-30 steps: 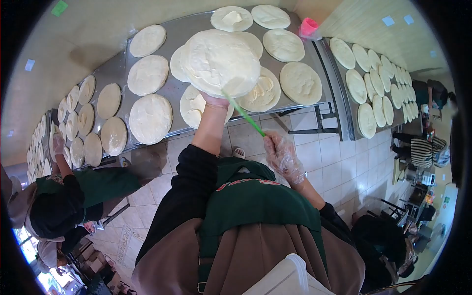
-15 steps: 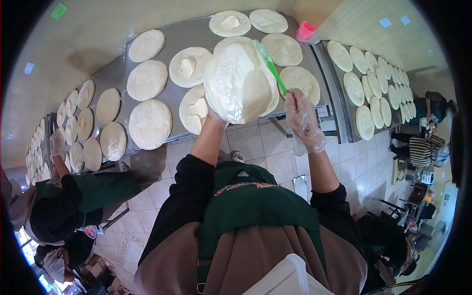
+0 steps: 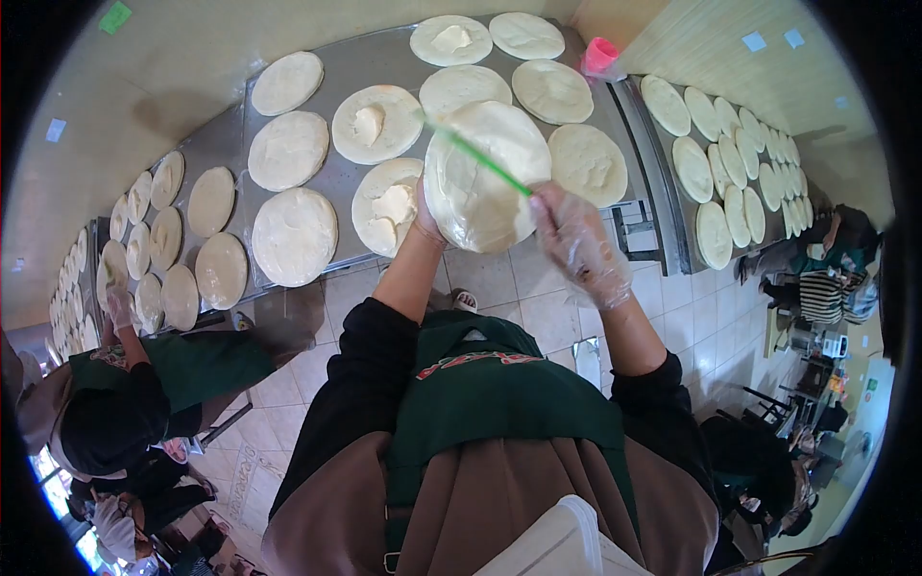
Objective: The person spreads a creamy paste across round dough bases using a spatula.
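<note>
My left hand (image 3: 429, 223) supports a cream-covered round flatbread (image 3: 488, 182) from its left lower edge, above the front of the metal table; most of its fingers are hidden behind the bread. Closed round the handle of a green spatula (image 3: 485, 161), my gloved right hand (image 3: 576, 240) is at the bread's right side. The spatula slants up and left across the bread, its blurred tip near the upper left edge. Just left on the table lies a flatbread with lumps of cream (image 3: 389, 204); another with a cream lump (image 3: 376, 123) is behind it.
More round breads cover the metal table (image 3: 331, 226) and a second table (image 3: 680, 252) at right. A pink cup (image 3: 601, 54) stands at the back right corner. A co-worker (image 3: 115, 403) handles bread at left. Other people are at far right. A white container (image 3: 547, 552) is below me.
The held bread has moved slightly right and tilted differently, showing its cream-covered face. The spatula has swept from its upper right side to the upper left.
</note>
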`<state>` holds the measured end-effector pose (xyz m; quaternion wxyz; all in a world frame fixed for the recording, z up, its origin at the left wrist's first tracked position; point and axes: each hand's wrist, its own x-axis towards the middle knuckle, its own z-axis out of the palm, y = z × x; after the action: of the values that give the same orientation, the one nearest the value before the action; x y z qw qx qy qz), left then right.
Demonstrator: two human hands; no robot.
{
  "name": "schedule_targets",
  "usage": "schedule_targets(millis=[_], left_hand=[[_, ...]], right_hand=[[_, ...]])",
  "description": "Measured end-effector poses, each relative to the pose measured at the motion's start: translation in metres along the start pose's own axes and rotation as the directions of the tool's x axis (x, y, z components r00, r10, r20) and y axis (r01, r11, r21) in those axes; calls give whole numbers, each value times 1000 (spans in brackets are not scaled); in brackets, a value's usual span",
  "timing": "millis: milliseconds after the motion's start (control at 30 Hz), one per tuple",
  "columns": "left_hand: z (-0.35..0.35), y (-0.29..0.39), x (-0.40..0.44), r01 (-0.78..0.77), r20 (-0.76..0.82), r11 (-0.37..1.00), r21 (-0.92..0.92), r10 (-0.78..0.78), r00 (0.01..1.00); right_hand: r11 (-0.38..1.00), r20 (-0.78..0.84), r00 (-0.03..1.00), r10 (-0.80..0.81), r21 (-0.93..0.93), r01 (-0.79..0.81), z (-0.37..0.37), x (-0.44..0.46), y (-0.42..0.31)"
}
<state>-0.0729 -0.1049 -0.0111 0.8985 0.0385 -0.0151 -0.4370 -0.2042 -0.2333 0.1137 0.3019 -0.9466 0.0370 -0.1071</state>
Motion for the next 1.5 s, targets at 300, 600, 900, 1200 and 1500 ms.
schedule_targets(millis=[300, 600, 900, 1200, 1500], left_hand=[[-19, 12, 4, 131, 117, 991, -35, -126, 985], [-1, 13, -6, 89, -114, 990, 105, -77, 990], [-6, 5, 3, 88, 170, 992, -89, -72, 983], [-6, 11, 2, 13, 60, 999, -31, -11, 998], [8, 10, 10, 55, 127, 984, -172, -34, 991]], right_hand=[[991, 1, 998, -65, -114, 65, 10, -16, 11], [999, 38, 999, -31, -10, 31, -3, -29, 12], [997, -117, 990, 74, 40, -70, 35, -41, 24], [997, -99, 994, 37, 65, -30, 26, -52, 17], [995, -242, 965, 103, 30, -99, 36, -55, 30]])
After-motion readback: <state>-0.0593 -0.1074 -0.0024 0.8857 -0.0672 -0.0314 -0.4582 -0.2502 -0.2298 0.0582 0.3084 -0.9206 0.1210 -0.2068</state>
